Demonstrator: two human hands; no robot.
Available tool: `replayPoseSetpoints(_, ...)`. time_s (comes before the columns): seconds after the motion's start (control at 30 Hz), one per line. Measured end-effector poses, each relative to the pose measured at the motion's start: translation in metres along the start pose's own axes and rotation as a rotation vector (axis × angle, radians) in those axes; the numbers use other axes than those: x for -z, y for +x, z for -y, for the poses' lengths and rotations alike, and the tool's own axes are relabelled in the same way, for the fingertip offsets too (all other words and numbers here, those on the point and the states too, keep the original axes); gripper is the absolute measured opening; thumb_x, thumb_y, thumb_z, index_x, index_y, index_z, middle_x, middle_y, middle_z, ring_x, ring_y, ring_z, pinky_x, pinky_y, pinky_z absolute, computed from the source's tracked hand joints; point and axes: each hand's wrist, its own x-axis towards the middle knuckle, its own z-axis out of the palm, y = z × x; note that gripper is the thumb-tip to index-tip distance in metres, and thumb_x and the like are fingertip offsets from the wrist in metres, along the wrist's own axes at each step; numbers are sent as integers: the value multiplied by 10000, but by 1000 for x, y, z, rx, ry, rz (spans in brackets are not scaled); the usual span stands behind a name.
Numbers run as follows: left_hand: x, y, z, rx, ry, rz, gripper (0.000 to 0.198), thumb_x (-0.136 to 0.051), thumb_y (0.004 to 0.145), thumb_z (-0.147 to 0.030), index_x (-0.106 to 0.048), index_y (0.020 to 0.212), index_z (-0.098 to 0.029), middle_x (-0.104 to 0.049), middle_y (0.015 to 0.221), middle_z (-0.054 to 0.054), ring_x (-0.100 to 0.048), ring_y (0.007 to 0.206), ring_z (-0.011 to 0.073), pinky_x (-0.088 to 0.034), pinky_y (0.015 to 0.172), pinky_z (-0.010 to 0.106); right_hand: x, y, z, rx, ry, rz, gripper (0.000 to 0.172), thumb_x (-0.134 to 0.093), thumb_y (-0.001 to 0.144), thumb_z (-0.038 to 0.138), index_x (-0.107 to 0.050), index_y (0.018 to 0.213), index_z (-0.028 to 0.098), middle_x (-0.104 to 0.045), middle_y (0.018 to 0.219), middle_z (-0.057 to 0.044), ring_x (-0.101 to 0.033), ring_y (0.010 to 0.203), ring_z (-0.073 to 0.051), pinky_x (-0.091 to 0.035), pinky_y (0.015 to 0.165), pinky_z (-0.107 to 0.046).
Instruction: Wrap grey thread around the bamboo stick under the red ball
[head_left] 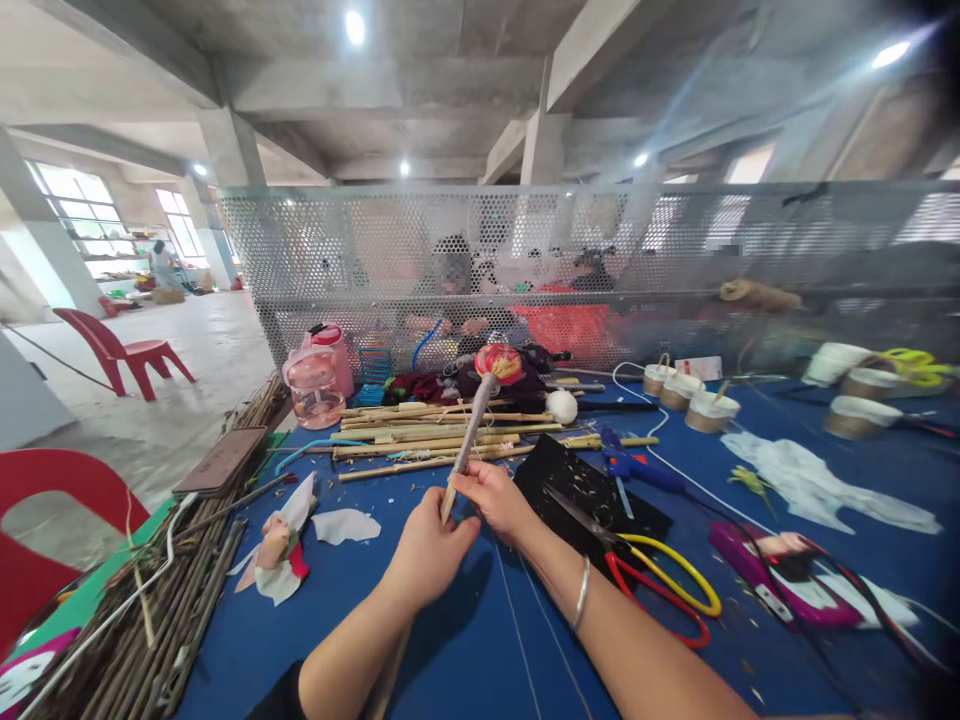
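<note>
My left hand point(429, 545) is closed around a thin stick point(471, 432) that slants up and away over the blue table. The stick's upper part looks wrapped in something pale grey. At its far tip shows a round red and yellow piece point(499, 364). Just above, my right hand point(496, 500) pinches the same stick between thumb and fingers. Two pale threads point(517, 620) run below my hands toward the near edge. Scissors point(600, 530) with red and yellow handles lie to the right, partly on a black cloth point(547, 470).
Bamboo sticks point(420, 435) lie behind my hands, and a bundle of brown twigs point(180, 580) is at the left. A blue glue gun point(637, 465), several paper cups point(711, 410) and white cloth point(817, 480) sit right. A perforated metal screen point(360, 260) stands at the back.
</note>
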Motion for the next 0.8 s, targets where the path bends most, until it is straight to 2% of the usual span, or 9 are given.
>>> replayPoseSetpoints(0.13,12,5,-4,351,-401,364,324,-596,667,-367,-306,691,-224,-215,448,-122,-108,350,33,-61,352,183,-2,-4,4,-139,112,105,360,-660,695,467,-574,821,141,-407,472,77,-256,386,-38,-159,391,-196)
replayPoseSetpoints(0.23,19,10,-5,420,-565,565,360,-588,661,-394,-271,676,-226,-170,442,-126,-43,362,32,-18,352,181,-1,-7,8,-168,193,113,371,-682,676,459,-554,844,153,-359,455,99,-145,360,-22,-72,371,-203)
replayPoseSetpoints(0.3,16,11,-4,346,-506,489,337,-589,675,-392,-298,693,-224,-221,464,-120,-91,358,30,-43,356,178,0,-6,7,-156,187,64,350,-694,669,436,-545,814,155,-449,498,69,-205,359,-24,-91,367,-202)
replayPoseSetpoints(0.43,1,8,1,22,-131,102,250,-628,670,-293,-403,696,-187,-365,538,-78,-293,437,37,-202,410,178,-3,-1,-1,-108,136,15,325,-701,660,426,-533,705,151,-528,536,17,-434,458,-84,-273,418,-206)
replayPoseSetpoints(0.5,-1,6,2,-40,-48,16,254,-646,653,-249,-402,666,-179,-369,542,-73,-310,463,37,-220,431,177,-4,1,-4,-74,116,39,322,-692,673,431,-535,688,150,-542,549,7,-490,516,-109,-348,480,-225)
replayPoseSetpoints(0.57,4,6,2,82,-151,113,301,-647,658,-274,-356,676,-197,-321,513,-92,-249,411,28,-165,393,175,-2,1,-2,-71,101,79,317,-674,696,438,-560,733,144,-552,569,7,-471,498,-95,-343,477,-221)
replayPoseSetpoints(0.63,14,9,1,284,-379,363,381,-641,670,-351,-283,697,-224,-250,483,-115,-140,357,25,-74,356,173,1,-1,2,-94,86,124,335,-656,712,455,-587,807,142,-493,516,42,-363,412,-58,-254,413,-201)
replayPoseSetpoints(0.7,24,13,1,361,-567,572,478,-679,625,-380,-230,691,-230,-195,477,-127,-55,361,18,-15,345,165,4,-3,6,-111,70,146,360,-653,710,470,-599,851,142,-384,450,84,-236,362,-38,-154,381,-201)
replayPoseSetpoints(0.8,24,18,4,356,-592,617,478,-669,629,-431,-242,699,-228,-191,479,-127,-47,360,18,-13,344,159,7,-4,7,-85,71,109,369,-662,697,469,-606,852,139,-397,464,77,-274,387,-48,-178,399,-203)
